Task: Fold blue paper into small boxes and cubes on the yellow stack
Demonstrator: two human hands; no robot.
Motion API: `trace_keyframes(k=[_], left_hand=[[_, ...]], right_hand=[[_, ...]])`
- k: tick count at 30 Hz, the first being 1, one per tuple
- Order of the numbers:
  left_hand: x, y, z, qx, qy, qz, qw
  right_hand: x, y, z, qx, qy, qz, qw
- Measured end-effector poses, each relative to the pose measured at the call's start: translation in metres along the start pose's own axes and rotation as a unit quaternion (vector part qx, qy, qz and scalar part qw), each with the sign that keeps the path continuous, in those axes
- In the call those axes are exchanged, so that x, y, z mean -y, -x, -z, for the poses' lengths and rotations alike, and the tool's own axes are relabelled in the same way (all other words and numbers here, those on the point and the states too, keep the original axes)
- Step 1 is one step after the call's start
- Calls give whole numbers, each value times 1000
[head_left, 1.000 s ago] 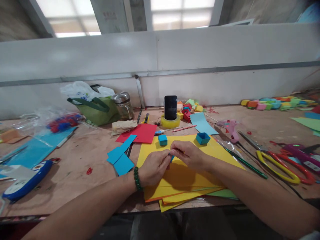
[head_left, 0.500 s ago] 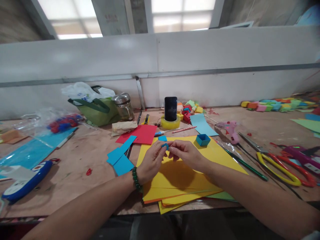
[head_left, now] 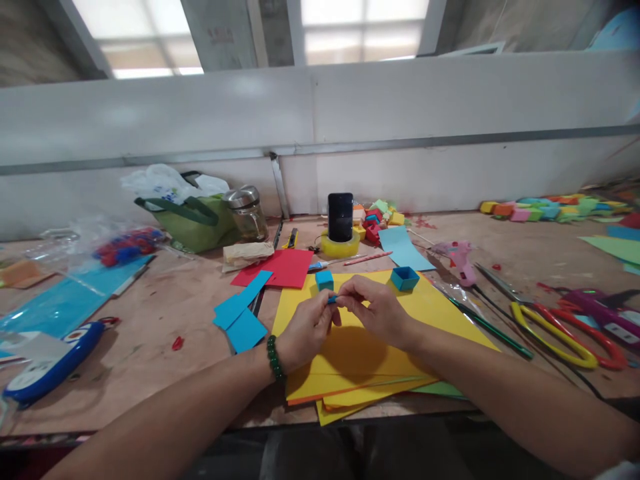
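Above a stack of yellow paper sheets [head_left: 310, 370], my left hand [head_left: 307, 327] and my right hand [head_left: 375, 310] meet at the fingertips. Pinched between them is a small strip of blue paper [head_left: 333, 300], mostly covered by the fingers. Just beyond my left fingers stands a small blue paper cube [head_left: 324, 281]. An open-topped blue paper box [head_left: 405, 279] sits on the stack, past my right hand. Left of the stack lie cut blue paper pieces [head_left: 245, 330], and a red sheet [head_left: 280, 268] is behind them.
A phone [head_left: 341, 217] stands in a yellow tape roll [head_left: 337, 248], with colored paper blocks [head_left: 373, 233] behind. Scissors [head_left: 550, 333], a green pencil [head_left: 493, 327] and a pink glue gun [head_left: 463, 260] lie right. At left are a blue-handled tool [head_left: 60, 367], a glass jar [head_left: 249, 217] and a green bag [head_left: 200, 223].
My fingers have come down slightly and closed further over the blue strip, which now shows as a narrower piece. More of the blue cube behind my left hand is visible.
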State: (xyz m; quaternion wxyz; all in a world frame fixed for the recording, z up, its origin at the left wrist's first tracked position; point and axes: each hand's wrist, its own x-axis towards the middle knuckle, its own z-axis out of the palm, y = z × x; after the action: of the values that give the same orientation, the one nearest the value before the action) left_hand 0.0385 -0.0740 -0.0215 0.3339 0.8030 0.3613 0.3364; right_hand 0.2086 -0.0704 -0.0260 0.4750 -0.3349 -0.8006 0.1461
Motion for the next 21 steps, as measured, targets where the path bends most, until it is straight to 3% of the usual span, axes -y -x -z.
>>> trace_keyframes(k=[6,12,17,21], left_hand=[[0,0,-1,10,19,-10,1000],[-3,-2,0,22,70,-3,997],[-1,-2,-1,17,170,49,984],[1,-3,-2,21,284,104,953]], right_hand=[[-3,1,4,-11,68,116,991],[-1,0,6,-1,99,154,983],[4,-1,8,17,150,226,962],[5,-2,10,26,235,280,930]])
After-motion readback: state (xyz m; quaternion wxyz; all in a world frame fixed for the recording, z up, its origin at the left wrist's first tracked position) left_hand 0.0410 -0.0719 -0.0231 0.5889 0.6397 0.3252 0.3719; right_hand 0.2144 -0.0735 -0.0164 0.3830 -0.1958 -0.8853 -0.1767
